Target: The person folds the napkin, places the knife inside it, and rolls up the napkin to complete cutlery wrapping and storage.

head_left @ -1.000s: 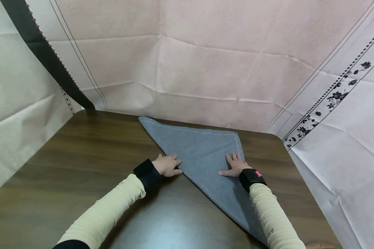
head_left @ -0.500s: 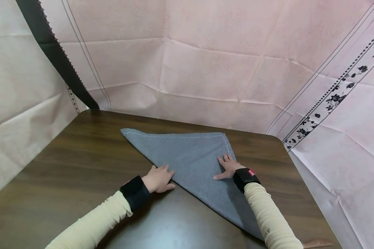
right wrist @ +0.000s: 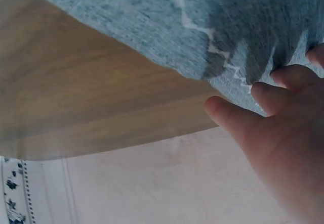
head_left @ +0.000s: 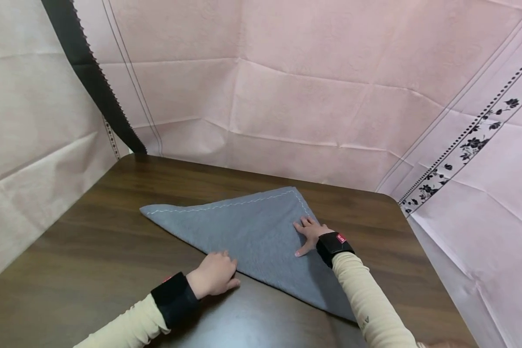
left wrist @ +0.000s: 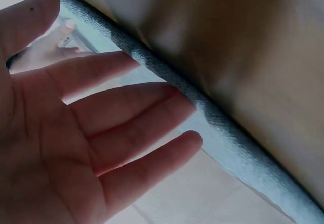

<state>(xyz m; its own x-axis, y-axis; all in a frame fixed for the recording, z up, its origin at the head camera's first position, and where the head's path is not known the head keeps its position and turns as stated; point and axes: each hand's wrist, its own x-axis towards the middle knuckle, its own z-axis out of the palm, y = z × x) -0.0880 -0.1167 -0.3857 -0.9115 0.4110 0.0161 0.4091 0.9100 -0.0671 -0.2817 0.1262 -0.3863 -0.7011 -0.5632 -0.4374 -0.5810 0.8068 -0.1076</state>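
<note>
A blue-grey cloth [head_left: 252, 227], folded into a triangle with white zigzag stitching along its edges, lies on the wooden table. Its long folded edge faces the near left. My left hand [head_left: 215, 274] touches that fold about midway; in the left wrist view the fingers [left wrist: 136, 133] reach out fairly straight to the folded edge [left wrist: 243, 143]. On the right part of the cloth rests my right hand [head_left: 311, 234], fingers spread, near the stitched right side. The right wrist view has these fingertips [right wrist: 263, 90] on the stitched border. My right forearm covers the cloth's near right end.
The dark brown wooden table [head_left: 91, 241] has rounded far corners. Pale pink creased sheeting [head_left: 304, 106] hangs behind it, with a black strip [head_left: 91, 77] at left and a floral band [head_left: 470, 145] at right. A brownish shape [head_left: 445, 344] shows at the bottom right, cut off.
The cloth has turned counterclockwise and shifted left and nearer. Its far left corner swung down and left. Both hands moved with it, the left hand farther toward the near left. The head view shifted slightly.
</note>
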